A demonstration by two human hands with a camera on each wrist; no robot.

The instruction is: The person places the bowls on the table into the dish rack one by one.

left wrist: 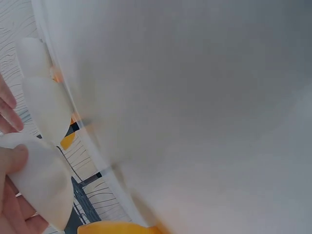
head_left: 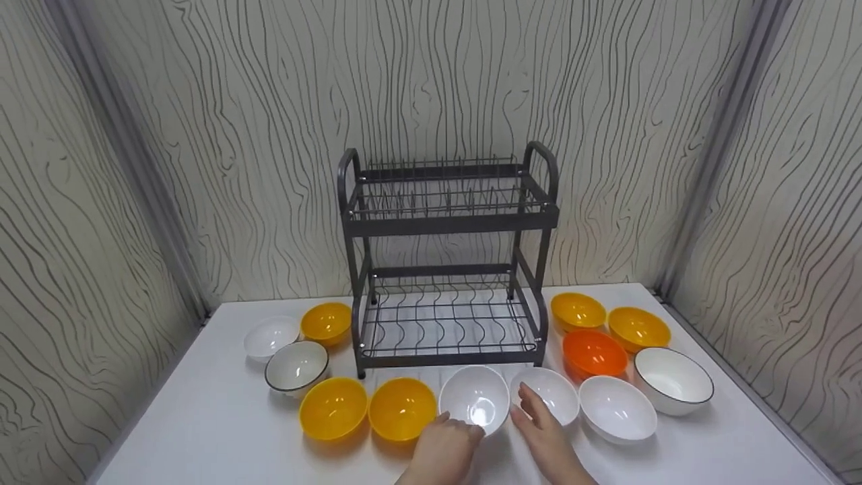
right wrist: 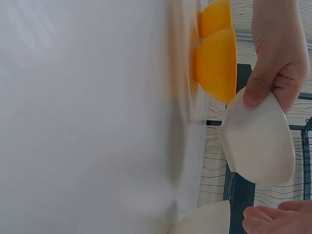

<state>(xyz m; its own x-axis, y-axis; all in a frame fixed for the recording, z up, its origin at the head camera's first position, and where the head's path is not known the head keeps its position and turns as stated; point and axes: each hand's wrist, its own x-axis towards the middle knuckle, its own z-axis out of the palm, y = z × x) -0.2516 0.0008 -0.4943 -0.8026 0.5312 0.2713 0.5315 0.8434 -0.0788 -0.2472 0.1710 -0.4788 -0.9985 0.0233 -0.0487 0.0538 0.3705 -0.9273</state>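
My left hand pinches the near rim of a white bowl, the thumb outside and the fingers over the edge. In the right wrist view this bowl hangs tilted, lifted off the tabletop. My right hand is held beside it with fingers extended, apart from the held bowl and in front of another white bowl. Just left of the left hand stands a yellow bowl, with a second yellow bowl beyond it.
A black two-tier dish rack stands behind the hands. Right of it are an orange bowl, two yellow bowls, a white bowl and a black-rimmed white bowl. Left of it are a black-rimmed bowl, a white bowl and a yellow bowl.
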